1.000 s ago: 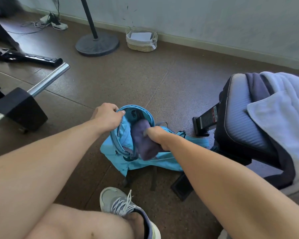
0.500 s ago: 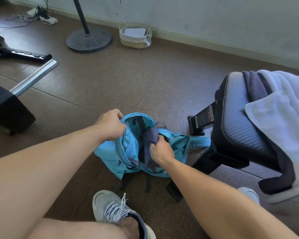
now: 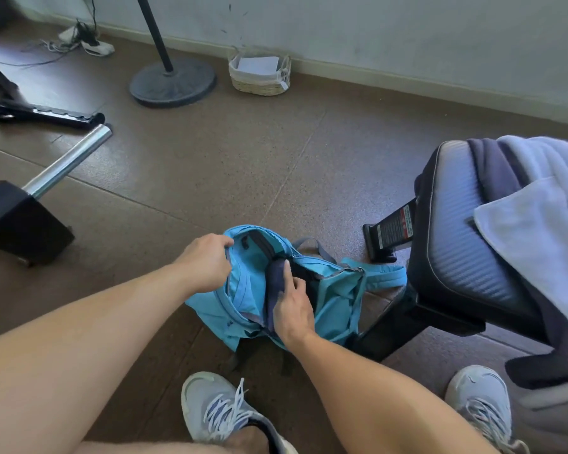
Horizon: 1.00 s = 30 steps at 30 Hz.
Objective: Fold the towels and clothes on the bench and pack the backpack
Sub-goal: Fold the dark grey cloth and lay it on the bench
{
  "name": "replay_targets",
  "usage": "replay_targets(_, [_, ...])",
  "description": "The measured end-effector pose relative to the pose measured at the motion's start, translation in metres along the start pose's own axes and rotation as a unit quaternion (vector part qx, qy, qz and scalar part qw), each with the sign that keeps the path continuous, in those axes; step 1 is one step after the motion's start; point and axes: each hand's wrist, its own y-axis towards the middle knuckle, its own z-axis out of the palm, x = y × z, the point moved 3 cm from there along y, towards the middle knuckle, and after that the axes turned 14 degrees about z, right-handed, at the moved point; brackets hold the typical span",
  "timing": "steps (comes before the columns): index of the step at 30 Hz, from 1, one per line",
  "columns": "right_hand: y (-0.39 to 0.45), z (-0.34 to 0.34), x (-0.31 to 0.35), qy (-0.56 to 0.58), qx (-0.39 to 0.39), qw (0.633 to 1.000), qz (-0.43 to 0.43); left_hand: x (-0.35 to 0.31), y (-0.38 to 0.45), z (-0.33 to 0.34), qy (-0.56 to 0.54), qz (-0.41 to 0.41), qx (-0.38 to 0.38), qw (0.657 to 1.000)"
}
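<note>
Bench (image 3: 466, 257) stands at right, draped with a pale towel (image 3: 538, 224) — its red-and-black label too blurred to read. Blue backpack (image 3: 335, 299) lies open on the floor; left hand (image 3: 207, 262) grips its rim, right hand (image 3: 291, 311) presses straight fingers on a dark garment (image 3: 276, 283) inside.

The open turquoise fabric backpack (image 3: 335, 290) lies on the floor left of the black padded bench (image 3: 456, 244); a folded dark navy cloth (image 3: 276, 283) sits in it; a pale lavender towel (image 3: 545, 224) lies on the bench; a lined wicker basket (image 3: 259, 75) stands far, by the wall.
</note>
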Motion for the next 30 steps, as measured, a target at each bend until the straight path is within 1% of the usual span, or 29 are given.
replay_targets(2, [0.007, 0.003, 0.001, -0.028, -0.024, 0.999, -0.02, -0.003, 0.001, -0.002, 0.008, 0.002, 0.003, 1.0])
replay_targets(5, [0.012, 0.01, 0.001, -0.009, -0.018, 1.0, 0.019, -0.004, 0.002, -0.002, 0.006, 0.0, -0.004, 1.0])
replay_targets(7, [0.011, 0.013, 0.001, 0.04, -0.025, 0.998, 0.04, -0.005, 0.003, 0.001, 0.002, -0.001, 0.001, 1.0])
replay_targets(10, [0.007, 0.016, 0.007, 0.166, -0.078, 0.981, 0.061, -0.008, 0.006, 0.004, -0.008, 0.002, 0.0, 1.0])
replay_targets(11, [0.006, 0.016, 0.009, 0.192, -0.093, 0.974, 0.07, -0.009, 0.006, 0.004, -0.011, 0.004, -0.004, 1.0])
replay_targets(12, [0.006, 0.017, 0.01, 0.2, -0.093, 0.972, 0.08, -0.01, 0.007, 0.005, -0.012, 0.007, -0.009, 1.0])
replay_targets(16, [0.013, 0.025, 0.003, 0.171, 0.013, 0.978, 0.121, -0.009, 0.008, 0.005, 0.002, 0.009, -0.005, 1.0])
replay_targets(19, [0.012, 0.023, 0.0, 0.163, 0.027, 0.98, 0.107, -0.007, 0.006, 0.005, 0.007, 0.004, 0.014, 1.0])
replay_targets(23, [0.004, 0.018, -0.002, 0.165, 0.008, 0.981, 0.099, -0.002, 0.007, 0.004, 0.01, 0.009, 0.042, 0.999])
replay_targets(27, [-0.008, -0.001, -0.007, 0.201, -0.019, 0.975, 0.091, -0.011, 0.007, 0.005, 0.031, 0.039, 0.073, 0.996])
replay_targets(30, [-0.016, -0.031, -0.009, 0.267, -0.077, 0.955, 0.101, -0.022, 0.006, 0.002, 0.056, 0.064, 0.093, 0.992])
